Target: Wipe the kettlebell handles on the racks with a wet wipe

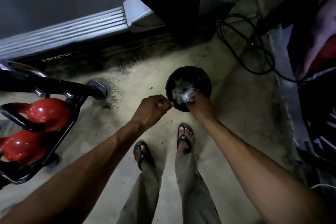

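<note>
I'm looking down at a black bin [204,82] on my feed.
The right hand [199,105] is gripping a white wet wipe [181,94] inside; the left hand [151,108] is curling by the rim; red kettlebells [41,112] are sitting on the rack [62,135].

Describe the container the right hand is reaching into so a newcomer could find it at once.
Below the corner of the treadmill, on the pale floor ahead of the person's feet, stands a round bin. It is the only black open-topped tub there, with crumpled white wipes inside, gripped by the right hand.
</note>
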`<state>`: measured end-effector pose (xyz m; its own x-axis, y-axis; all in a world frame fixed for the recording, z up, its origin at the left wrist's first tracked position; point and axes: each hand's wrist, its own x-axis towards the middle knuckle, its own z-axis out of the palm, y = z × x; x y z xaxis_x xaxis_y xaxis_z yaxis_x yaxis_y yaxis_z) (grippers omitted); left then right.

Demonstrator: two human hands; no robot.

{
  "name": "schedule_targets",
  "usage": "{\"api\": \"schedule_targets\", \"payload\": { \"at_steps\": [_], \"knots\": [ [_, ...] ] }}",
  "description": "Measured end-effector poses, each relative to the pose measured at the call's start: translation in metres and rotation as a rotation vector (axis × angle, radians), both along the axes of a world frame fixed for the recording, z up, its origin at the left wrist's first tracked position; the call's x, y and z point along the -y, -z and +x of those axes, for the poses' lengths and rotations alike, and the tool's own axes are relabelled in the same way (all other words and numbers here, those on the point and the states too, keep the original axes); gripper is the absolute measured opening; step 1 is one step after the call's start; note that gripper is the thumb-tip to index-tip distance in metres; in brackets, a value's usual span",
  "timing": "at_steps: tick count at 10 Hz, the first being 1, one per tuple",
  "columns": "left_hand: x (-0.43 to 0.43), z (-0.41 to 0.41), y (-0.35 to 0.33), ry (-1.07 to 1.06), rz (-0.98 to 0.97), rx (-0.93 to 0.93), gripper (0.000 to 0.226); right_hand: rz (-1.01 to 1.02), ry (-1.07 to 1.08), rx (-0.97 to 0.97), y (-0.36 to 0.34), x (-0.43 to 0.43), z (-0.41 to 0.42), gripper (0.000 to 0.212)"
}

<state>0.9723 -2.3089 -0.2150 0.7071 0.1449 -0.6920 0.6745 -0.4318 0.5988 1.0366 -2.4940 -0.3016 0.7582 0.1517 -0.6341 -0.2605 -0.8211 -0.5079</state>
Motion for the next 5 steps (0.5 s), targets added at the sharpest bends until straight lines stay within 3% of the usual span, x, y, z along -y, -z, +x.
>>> {"api": "schedule_targets", "payload": {
  "at_steps": [2,4,5],
  "knots": [
    [-0.017,-0.025,-0.069,-0.048,0.025,0.042,0.022,0.079,-0.167,0.098,-0.091,-0.018,-0.019,0.019],
    [-0.071,-0.105,-0.206,-0.114,0.089,0.096,0.025,0.201,-0.632,0.216,-0.258,-0.099,-0.027,0.025],
    [-0.112,-0.163,-0.276,-0.255,0.201,0.168,0.022,0.285,-0.842,0.274,-0.341,-0.156,-0.038,0.023]
  ]
}}
